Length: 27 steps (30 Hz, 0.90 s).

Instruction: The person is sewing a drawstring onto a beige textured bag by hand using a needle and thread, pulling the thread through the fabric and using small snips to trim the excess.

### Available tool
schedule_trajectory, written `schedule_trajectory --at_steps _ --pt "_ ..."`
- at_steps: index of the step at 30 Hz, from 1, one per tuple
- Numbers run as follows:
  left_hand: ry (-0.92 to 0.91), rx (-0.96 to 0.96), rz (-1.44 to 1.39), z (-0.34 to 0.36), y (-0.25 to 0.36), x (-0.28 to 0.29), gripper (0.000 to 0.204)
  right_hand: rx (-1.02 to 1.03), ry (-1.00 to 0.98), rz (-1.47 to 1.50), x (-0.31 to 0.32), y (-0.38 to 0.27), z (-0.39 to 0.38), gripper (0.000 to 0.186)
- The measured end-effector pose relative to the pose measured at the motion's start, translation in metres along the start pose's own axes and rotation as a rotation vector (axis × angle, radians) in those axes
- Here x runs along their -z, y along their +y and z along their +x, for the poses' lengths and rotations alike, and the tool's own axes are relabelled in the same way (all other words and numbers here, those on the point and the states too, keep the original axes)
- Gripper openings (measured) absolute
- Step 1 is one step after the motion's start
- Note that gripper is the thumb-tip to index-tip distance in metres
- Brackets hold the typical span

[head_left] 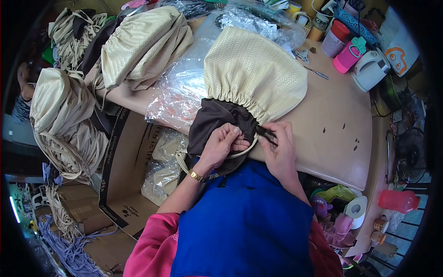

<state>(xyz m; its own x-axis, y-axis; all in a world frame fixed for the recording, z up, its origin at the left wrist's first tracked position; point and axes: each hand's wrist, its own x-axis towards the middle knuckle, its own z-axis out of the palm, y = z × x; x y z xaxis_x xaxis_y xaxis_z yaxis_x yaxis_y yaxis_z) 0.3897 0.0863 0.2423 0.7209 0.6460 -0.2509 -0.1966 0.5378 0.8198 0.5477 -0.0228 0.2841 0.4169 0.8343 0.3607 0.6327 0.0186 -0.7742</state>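
A cream woven drawstring bag (254, 69) with a gathered opening lies on the padded tan table (332, 152), its dark brown lining (207, 120) pulled out toward me. My left hand (224, 143), wearing a gold watch, has its fingers closed at the lining, beside a cream cord (182, 161); what is between the fingertips is hidden. My right hand (279, 145) is closed around a small dark object (269, 136), apparently a tool, at the right side of the gathered opening. The cord loops below my hands and across the lining's edge.
Piled cream bags (138, 46) and hanging bundles (64, 106) fill the left, above a cardboard box (124, 194). Plastic wrap (170, 87), a metal tool (316, 71), pink bottle (346, 60) and kettle (369, 69) sit at the back. A fan (410, 152) stands right. Another person's arm (25, 83) shows far left.
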Motion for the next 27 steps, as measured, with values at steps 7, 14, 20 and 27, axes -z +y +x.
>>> schedule_trajectory --at_steps 7,14,20,27 --pt "0.012 -0.081 0.116 -0.006 0.002 -0.006 0.02 0.269 0.019 -0.325 0.003 -0.021 0.001 0.027" --pt "0.041 -0.173 0.24 -0.012 0.002 -0.016 0.02 0.323 0.057 -0.433 0.004 -0.024 0.005 0.024" --pt "0.071 -0.173 0.271 -0.012 0.002 -0.018 0.02 0.319 0.039 -0.382 0.006 -0.028 0.007 0.026" --pt "0.062 -0.161 0.249 -0.014 0.001 -0.015 0.022 0.338 0.025 -0.379 0.006 -0.03 0.006 0.028"
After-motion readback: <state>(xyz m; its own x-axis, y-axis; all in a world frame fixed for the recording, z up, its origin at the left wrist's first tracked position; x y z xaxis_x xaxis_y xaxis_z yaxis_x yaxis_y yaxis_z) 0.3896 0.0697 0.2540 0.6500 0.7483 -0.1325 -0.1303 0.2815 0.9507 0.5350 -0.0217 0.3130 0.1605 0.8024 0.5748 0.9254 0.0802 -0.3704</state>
